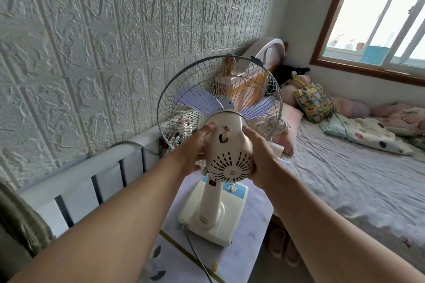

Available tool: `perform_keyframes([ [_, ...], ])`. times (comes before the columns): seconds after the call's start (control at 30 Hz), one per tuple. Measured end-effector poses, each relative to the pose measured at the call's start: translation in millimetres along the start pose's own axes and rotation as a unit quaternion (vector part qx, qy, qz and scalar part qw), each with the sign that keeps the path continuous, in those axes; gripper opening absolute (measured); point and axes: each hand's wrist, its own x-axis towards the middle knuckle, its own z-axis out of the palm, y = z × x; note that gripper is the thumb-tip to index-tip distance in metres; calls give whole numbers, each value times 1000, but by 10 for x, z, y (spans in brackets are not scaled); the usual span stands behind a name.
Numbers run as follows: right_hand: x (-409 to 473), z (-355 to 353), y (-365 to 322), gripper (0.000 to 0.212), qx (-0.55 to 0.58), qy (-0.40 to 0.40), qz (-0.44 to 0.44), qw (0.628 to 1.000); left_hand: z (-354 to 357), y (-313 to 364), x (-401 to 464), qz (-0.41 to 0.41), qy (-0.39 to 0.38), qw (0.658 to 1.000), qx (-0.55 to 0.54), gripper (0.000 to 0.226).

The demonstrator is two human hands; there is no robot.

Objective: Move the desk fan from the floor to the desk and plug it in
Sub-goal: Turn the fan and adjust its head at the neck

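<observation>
The cream desk fan (226, 145) stands with its square base (212, 218) on the desk (243, 257), which has a white patterned cover. Its wire cage and pale purple blades face away from me towards the bed. My left hand (190, 147) grips the left side of the round motor housing, fingers curled over its top. My right hand (259, 156) grips the housing's right side. The fan's grey cord (197, 257) runs from the base's near corner across the desk towards me; its plug is out of sight.
A white-and-dark railing (92, 172) runs along the textured wall on the left. A bed (356, 167) with pillows, soft toys and a blanket fills the right. Slippers (282, 248) lie on the floor beside the desk. A window is at upper right.
</observation>
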Motion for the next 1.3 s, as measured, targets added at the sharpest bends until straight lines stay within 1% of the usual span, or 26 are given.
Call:
perform_keyframes([
  [0.07,85,-17,-35,51,4,-20,26,999,27,38,2,-13,3,1000,2,57],
  [0.17,196,-80,-86,56,2,-51,57,997,132,100,40,-15,4,1000,10,34],
  [0.2,216,-102,-101,57,-2,-48,61,997,172,121,57,-13,9,1000,13,32],
  [0.33,239,-114,-140,60,-18,-29,72,997,255,143,143,4,31,999,41,33],
  [0.47,237,-28,-135,55,-16,-7,64,998,180,117,142,13,37,998,43,33],
  [0.57,223,52,-110,61,-33,-6,69,997,92,83,141,21,20,999,45,36],
  [0.63,215,63,-78,59,-35,-6,69,997,55,49,129,31,7,999,29,35],
  [0.7,193,63,-66,58,-28,-18,74,997,39,19,128,41,14,999,24,37],
  [0.8,170,89,-58,69,-14,-28,69,997,18,-2,132,66,16,997,27,34],
  [0.87,156,133,-40,79,2,-1,60,998,-9,-7,129,77,6,997,26,33],
  [0.9,146,157,-31,77,11,9,56,998,-23,-11,126,80,1,996,27,34],
  [1.03,135,213,35,45,39,21,20,999,-64,-40,148,76,-10,997,33,36],
  [1.07,143,224,55,43,36,30,12,999,-71,-49,162,76,-16,997,31,37],
  [1.17,153,250,100,47,25,43,-3,999,-93,-78,179,68,-14,997,29,38],
  [1.3,167,177,64,32,31,32,-8,999,-61,-89,210,63,-18,998,20,40],
])
